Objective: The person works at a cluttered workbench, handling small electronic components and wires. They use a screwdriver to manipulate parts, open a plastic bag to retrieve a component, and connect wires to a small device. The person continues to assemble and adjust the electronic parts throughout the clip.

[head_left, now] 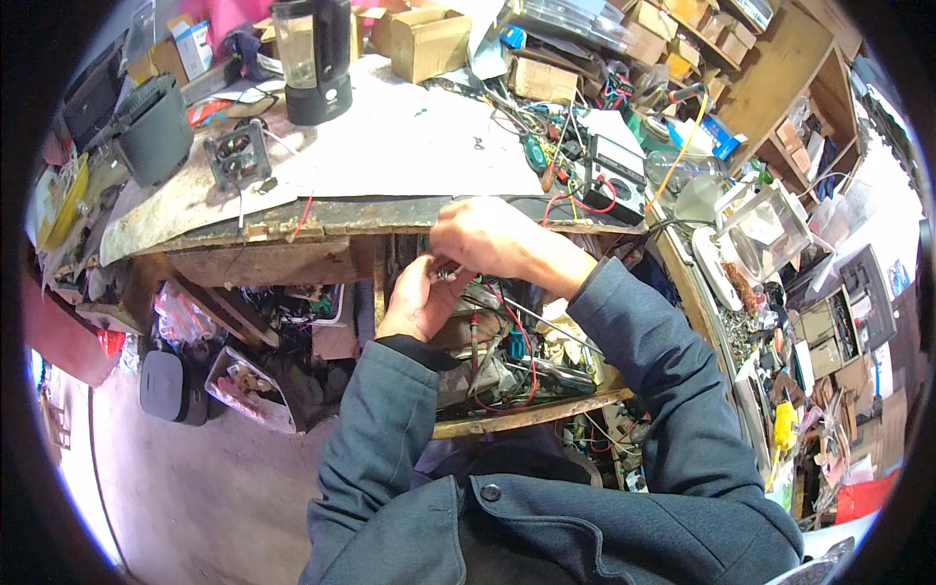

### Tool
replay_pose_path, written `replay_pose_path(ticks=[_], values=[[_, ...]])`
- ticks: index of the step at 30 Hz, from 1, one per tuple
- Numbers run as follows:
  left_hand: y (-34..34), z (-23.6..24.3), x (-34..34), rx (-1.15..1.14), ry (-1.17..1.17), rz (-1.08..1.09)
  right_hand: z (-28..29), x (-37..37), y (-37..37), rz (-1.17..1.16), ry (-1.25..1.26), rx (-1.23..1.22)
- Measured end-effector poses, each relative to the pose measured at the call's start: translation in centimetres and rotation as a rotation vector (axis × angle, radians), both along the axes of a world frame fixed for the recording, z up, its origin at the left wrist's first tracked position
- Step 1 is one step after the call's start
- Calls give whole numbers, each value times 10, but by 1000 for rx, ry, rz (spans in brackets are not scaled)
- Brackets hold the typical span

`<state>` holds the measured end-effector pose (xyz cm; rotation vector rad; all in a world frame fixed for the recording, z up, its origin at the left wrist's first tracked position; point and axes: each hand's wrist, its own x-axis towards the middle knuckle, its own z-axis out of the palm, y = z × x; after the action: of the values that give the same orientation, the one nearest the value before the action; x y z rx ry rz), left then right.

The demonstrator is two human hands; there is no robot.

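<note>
The head camera, the left one of a side-by-side worn pair, looks steeply down and forward from above the coat front (pixel 585 517), which fills the lower edge. The view is upright and unmirrored. Left hand (pixel 414 297) and right hand (pixel 487 239) sit near the centre, at close range, sleeves (pixel 375 419) rising from below. The workbench (pixel 419 161) spans the upper field, farther off; shelving (pixel 795 54) lies beyond, upper right; floor (pixel 214 497) shows lower left. Fisheye coverage is wide, edges bowing toward a dark round rim.

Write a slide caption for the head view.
Bare left hand and bare right hand close together above a cluttered wooden drawer.
</note>
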<state>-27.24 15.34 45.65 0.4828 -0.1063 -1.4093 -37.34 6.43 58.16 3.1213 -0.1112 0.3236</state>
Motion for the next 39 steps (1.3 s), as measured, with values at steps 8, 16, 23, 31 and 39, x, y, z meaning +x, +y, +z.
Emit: replay_pose_path(ticks=[8,16,23,31,39], values=[[1,4,2,26,-28,-20,3,9,-27,-63,-94,-427],[0,-1,4,-31,-36,-37,13,15,-15,-137,-97,-202],[-6,-17,6,-13,29,-35,-15,-7,17,45,105,-167],[-5,-11,6,-37,26,-34,31,-11,-64,-294,-397,18],[-6,-9,5,-44,11,-42,15,-10,-98,-346,-54,-338]])
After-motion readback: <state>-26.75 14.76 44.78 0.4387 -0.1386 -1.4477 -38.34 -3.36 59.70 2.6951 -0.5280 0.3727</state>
